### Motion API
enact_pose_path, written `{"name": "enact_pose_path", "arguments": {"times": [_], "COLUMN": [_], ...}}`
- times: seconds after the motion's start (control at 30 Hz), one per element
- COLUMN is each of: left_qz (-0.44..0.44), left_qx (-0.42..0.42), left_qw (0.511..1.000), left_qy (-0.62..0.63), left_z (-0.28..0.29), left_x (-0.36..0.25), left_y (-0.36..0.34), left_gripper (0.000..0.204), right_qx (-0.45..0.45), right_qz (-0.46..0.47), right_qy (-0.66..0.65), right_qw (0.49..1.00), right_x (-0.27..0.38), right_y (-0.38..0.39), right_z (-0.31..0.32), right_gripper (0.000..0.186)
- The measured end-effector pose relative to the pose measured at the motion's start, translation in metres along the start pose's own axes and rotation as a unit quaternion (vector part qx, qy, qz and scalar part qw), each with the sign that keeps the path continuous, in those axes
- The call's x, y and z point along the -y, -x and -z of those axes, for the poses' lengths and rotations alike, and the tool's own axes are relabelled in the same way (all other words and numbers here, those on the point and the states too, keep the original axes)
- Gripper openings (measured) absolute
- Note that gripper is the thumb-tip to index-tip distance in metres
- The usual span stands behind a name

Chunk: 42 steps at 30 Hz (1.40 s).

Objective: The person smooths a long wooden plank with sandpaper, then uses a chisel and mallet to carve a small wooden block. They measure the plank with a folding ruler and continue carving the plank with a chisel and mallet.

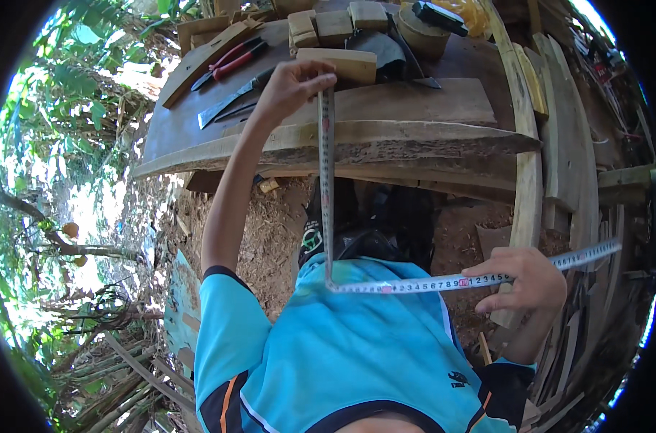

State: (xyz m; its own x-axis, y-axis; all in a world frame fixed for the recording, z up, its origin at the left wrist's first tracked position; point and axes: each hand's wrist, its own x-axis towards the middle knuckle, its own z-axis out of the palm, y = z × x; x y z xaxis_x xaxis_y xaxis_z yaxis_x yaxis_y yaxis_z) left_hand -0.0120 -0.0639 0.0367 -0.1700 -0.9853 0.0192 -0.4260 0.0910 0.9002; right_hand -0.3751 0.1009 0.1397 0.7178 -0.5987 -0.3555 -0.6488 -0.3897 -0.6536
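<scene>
My left hand (299,86) grips the top end of a silver tape measure (327,166) beside a small wood block (353,66) at the workbench. The tape runs down toward my blue shirt, bends sharply there and continues to the right. My right hand (519,278) holds that right-hand stretch between thumb and fingers, with the strip extending past it. Below my left hand a rough-edged long board (414,141) lies along the bench's near side. Red-handled pliers (237,58) and a metal blade tool (219,108) lie left of that hand.
Several offcuts (335,27), a bucket-like container (422,40) and a flat board (450,97) sit on the bench (169,137). Long planks (562,130) stand along the right. Dirt ground with shavings (270,231) is underneath; foliage and branches (61,238) fill the left.
</scene>
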Motion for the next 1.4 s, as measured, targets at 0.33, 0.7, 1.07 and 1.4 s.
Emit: {"name": "enact_pose_path", "arguments": {"times": [0.33, 0.7, 1.07, 1.4], "left_qz": [-0.03, -0.045, -0.045, -0.085], "left_qx": [0.05, 0.118, 0.09, 0.045], "left_qw": [0.998, 0.991, 0.995, 0.995], "left_qy": [-0.027, 0.045, 0.004, -0.007], "left_z": [-0.005, -0.001, -0.005, -0.001], "left_x": [0.03, 0.036, 0.031, 0.036], "left_y": [0.03, 0.027, 0.034, 0.035], "left_gripper": [0.017, 0.017, 0.016, 0.015], "right_qx": [0.077, 0.147, 0.19, 0.085], "right_qz": [0.077, 0.004, 0.002, 0.014], "right_qy": [-0.105, -0.099, -0.088, -0.009], "right_qw": [0.988, 0.984, 0.978, 0.996], "right_x": [-0.029, -0.032, -0.03, -0.022], "right_y": [-0.005, -0.001, -0.022, 0.013], "right_z": [0.032, 0.019, 0.001, 0.016], "right_gripper": [0.031, 0.028, 0.024, 0.027]}}
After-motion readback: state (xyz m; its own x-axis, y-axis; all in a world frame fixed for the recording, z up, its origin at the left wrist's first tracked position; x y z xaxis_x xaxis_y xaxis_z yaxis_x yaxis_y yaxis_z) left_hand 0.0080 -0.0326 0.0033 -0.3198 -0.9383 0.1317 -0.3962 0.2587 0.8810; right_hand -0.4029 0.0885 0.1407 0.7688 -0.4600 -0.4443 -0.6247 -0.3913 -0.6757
